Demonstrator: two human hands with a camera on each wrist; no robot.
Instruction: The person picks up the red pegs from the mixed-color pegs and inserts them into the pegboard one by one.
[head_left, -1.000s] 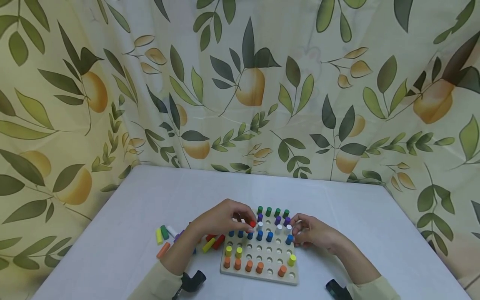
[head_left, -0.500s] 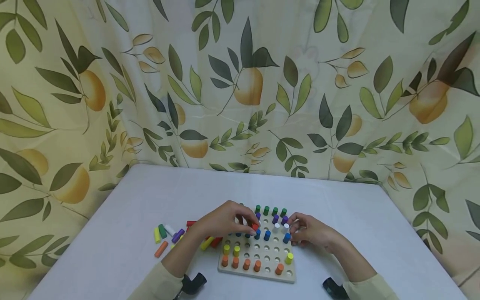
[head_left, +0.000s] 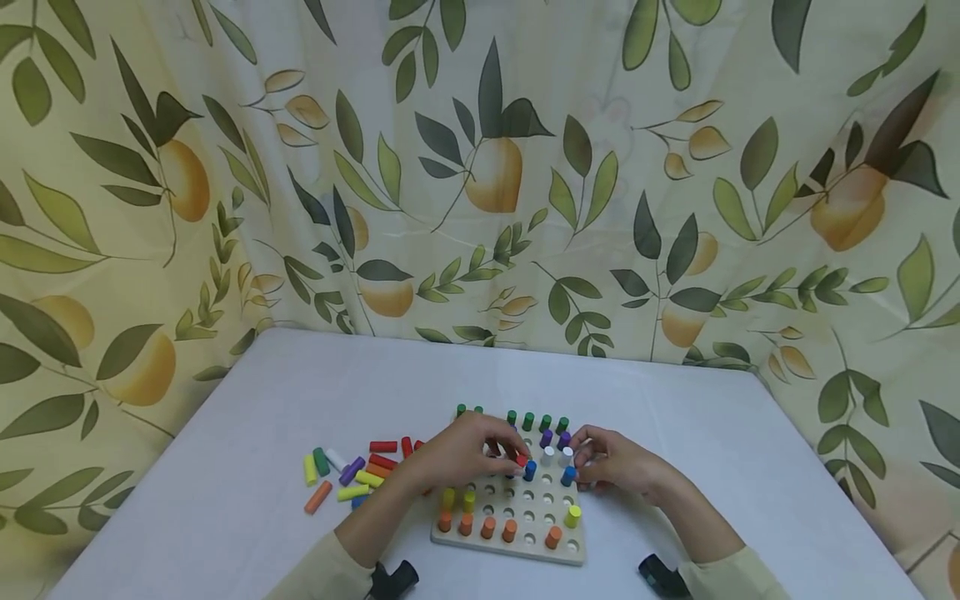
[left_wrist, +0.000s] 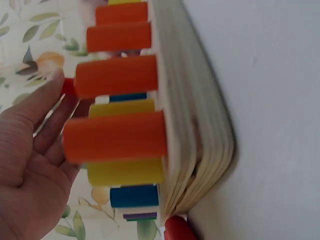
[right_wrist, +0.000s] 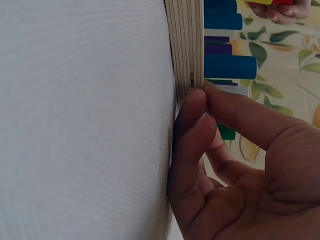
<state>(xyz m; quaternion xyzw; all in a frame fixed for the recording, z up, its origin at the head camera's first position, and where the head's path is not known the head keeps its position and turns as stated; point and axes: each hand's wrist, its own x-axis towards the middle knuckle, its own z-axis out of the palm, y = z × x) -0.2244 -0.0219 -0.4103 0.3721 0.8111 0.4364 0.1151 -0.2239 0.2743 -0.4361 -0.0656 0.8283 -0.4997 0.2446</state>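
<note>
Over the middle of a wooden pegboard [head_left: 517, 547], my left hand [head_left: 472, 446] pinches a red peg [head_left: 521, 460] between thumb and fingers. Just right of it stands a blue peg [head_left: 530, 471] in its hole. The left wrist view shows the red peg's end at the fingertips, high above the board face, beyond a row of orange pegs [left_wrist: 117, 137]. My right hand [head_left: 618, 458] grips the board's right edge; in the right wrist view, its thumb and forefinger [right_wrist: 197, 102] close around the layered wooden edge [right_wrist: 185, 50]. White pegs [head_left: 567, 456] stand beside those fingers.
Left of the board, loose pegs lie scattered on the white table [head_left: 360, 367], among them a yellow peg [head_left: 310, 470], a purple peg [head_left: 352, 471] and several red ones [head_left: 383, 447]. Green pegs [head_left: 528, 422] line the board's far row. A patterned curtain [head_left: 450, 167] hangs behind.
My left hand has carried the red peg rightward and a little nearer over the board, uncovering more loose pegs at left. The right hand keeps its grip on the board edge.
</note>
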